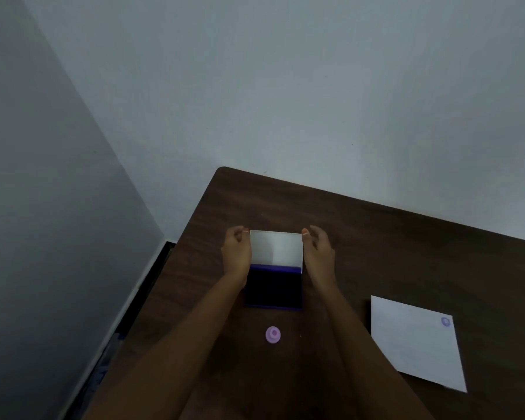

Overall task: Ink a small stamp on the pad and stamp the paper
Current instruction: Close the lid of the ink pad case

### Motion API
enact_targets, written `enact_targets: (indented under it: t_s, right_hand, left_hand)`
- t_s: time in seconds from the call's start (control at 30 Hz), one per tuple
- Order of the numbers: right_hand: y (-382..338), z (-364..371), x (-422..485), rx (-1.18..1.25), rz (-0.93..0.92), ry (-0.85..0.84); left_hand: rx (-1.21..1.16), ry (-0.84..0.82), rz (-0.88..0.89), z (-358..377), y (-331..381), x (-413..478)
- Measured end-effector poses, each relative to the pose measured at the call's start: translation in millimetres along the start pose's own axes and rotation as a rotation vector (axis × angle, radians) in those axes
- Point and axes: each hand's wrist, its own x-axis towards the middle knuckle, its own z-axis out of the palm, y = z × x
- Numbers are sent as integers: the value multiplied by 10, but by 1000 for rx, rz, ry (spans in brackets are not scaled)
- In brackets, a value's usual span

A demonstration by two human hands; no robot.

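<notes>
An ink pad [274, 286] with dark purple ink lies on the dark wooden table [376, 237]. Its silvery lid [275, 247] stands raised at the far side. My left hand [236, 253] pinches the lid's left upper corner and my right hand [319, 253] pinches its right upper corner. A small round pink stamp [273, 334] stands on the table just in front of the pad, touched by neither hand. To the right lies a white sheet of paper [415, 344] with one purple round print [445, 321] near its far right corner.
The table's far left corner [223, 169] meets a pale wall. The left table edge drops to a dark floor strip along the baseboard [152, 268].
</notes>
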Motion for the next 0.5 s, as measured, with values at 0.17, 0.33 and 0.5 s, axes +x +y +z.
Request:
enact_targets:
  t_s: [0.17, 0.33, 0.5]
  right_hand:
    - [-95, -111, -224, -40, -71, 7]
    - [-120, -189, -418, -102, -143, 22]
    - [11, -212, -634, -155, -214, 24]
  left_hand:
    - [0, -11, 35, -107, 70, -204]
    - [-10, -34, 78, -171, 114, -440]
    - [-9, -5, 93, -223, 12, -689]
